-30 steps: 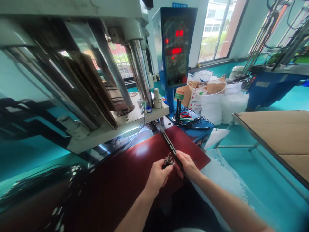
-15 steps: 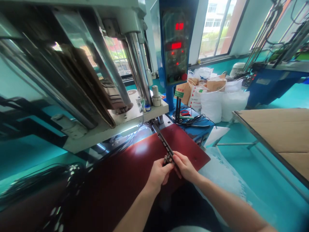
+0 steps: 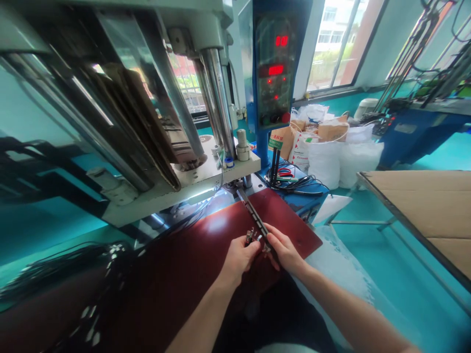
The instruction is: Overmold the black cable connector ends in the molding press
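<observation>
My right hand (image 3: 286, 249) is closed around the near end of a long dark metal bar (image 3: 253, 214) with a row of slots along it. The bar slants away from me over the red-brown tabletop (image 3: 198, 255), its far end near the press. My left hand (image 3: 237, 255) is closed on a few small metal connectors (image 3: 250, 237), pinched between thumb and fingers just left of the bar. Another small shiny piece shows between the two hands. My fingers hide how the pieces sit, and their exact shape is too small to tell.
A press (image 3: 180, 181) with steel columns stands over the table's far side. Its control box (image 3: 275, 68) shows red digits. Bundled black cables with metal ends (image 3: 110, 260) lie at left. Scissors (image 3: 285, 172) and cables rest behind. White sacks (image 3: 324, 162) and a cardboard-topped table (image 3: 423, 201) stand at right.
My left hand has drawn slightly left of the bar with the small connectors, opening a gap between the hands. The right hand still grips the bar. The whole view has shifted slightly.
</observation>
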The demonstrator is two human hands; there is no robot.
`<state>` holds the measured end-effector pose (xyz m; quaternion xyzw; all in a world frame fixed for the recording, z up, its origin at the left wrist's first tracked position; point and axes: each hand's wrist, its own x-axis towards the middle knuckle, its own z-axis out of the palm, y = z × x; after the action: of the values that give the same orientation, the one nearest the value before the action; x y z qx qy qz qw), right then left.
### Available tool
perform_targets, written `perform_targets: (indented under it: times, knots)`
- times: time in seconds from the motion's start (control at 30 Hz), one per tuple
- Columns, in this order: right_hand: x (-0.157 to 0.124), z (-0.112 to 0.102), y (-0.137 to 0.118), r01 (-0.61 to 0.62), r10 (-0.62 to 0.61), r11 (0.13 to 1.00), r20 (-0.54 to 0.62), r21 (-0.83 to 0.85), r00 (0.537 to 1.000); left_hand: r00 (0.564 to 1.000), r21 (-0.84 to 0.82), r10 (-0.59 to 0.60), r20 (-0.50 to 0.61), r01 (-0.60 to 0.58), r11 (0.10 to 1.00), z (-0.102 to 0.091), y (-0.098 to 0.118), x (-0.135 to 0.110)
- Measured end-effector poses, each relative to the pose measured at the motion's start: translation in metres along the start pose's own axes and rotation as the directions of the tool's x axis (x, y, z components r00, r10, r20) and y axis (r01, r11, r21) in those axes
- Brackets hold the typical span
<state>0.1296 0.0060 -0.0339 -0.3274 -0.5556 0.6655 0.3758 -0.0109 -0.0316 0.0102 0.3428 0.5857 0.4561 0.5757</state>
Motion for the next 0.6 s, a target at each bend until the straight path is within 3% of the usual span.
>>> perform_targets:
  times: [0.13, 0.23, 0.33, 0.4, 0.47, 0.6]
  knots:
    - [0.0, 0.001, -0.002, -0.019, 0.019, 1.0, -0.017, -0.008, 1.0, 0.998, -0.045, 0.012, 0.062, -0.009, 0.999, -0.003, -0.001, -0.002]
    - [-0.001, 0.002, -0.005, -0.033, 0.033, 0.999, -0.016, 0.007, 0.999, 0.988, 0.191, 0.143, 0.061, -0.152, 0.97, -0.002, -0.003, -0.007]
    - [-0.002, 0.003, -0.007, -0.056, 0.056, 0.998, -0.038, 0.022, 0.998, 0.935, 0.461, 0.354, 0.003, -0.315, 0.829, 0.006, -0.006, -0.015]
    - [-0.002, 0.004, -0.008, -0.072, 0.074, 0.997, -0.053, 0.039, 0.996, 0.89, 0.57, 0.455, -0.027, -0.36, 0.738, 0.012, -0.01, -0.021]
    - [-0.001, 0.004, -0.007, -0.076, 0.079, 0.996, -0.054, 0.055, 0.995, 0.858, 0.634, 0.513, -0.007, -0.393, 0.666, 0.017, -0.014, -0.025]
    - [0.0, 0.002, -0.003, -0.066, 0.067, 0.997, -0.025, 0.043, 0.997, 0.844, 0.685, 0.532, 0.073, -0.43, 0.588, 0.02, -0.018, -0.03]
